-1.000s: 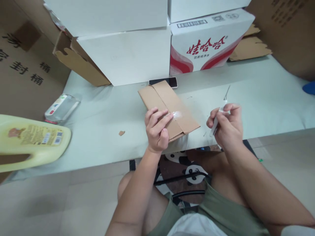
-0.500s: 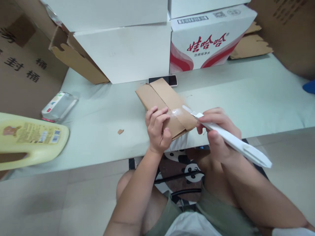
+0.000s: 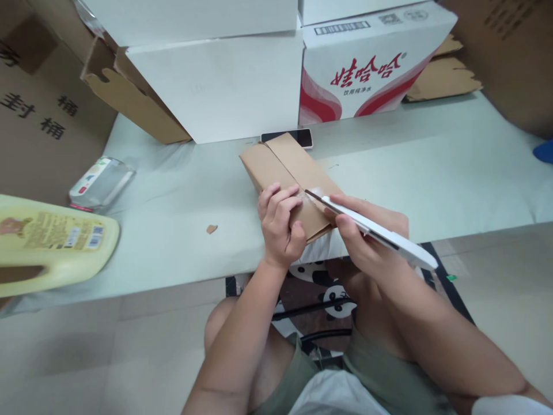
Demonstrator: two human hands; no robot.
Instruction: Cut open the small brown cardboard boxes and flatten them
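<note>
A flat brown cardboard package (image 3: 285,170), taped shut with clear tape, lies on the pale table (image 3: 432,167) near its front edge. My left hand (image 3: 280,225) presses down on the package's near end, fingers curled over it. My right hand (image 3: 358,230) grips a white utility knife (image 3: 380,233). Its thin blade tip rests on the taped seam right beside my left fingers.
A phone (image 3: 298,136) lies behind the package. White boxes (image 3: 216,80) and a red-and-white printed carton (image 3: 367,63) stand at the back. A yellow jug (image 3: 52,242) and a clear bottle (image 3: 99,183) lie at the left. A cardboard scrap (image 3: 211,229) sits on the table.
My right hand turned the knife from pointing up and away to pointing at the package, then brought the blade leftward onto the taped seam. My left hand stayed on the package.
</note>
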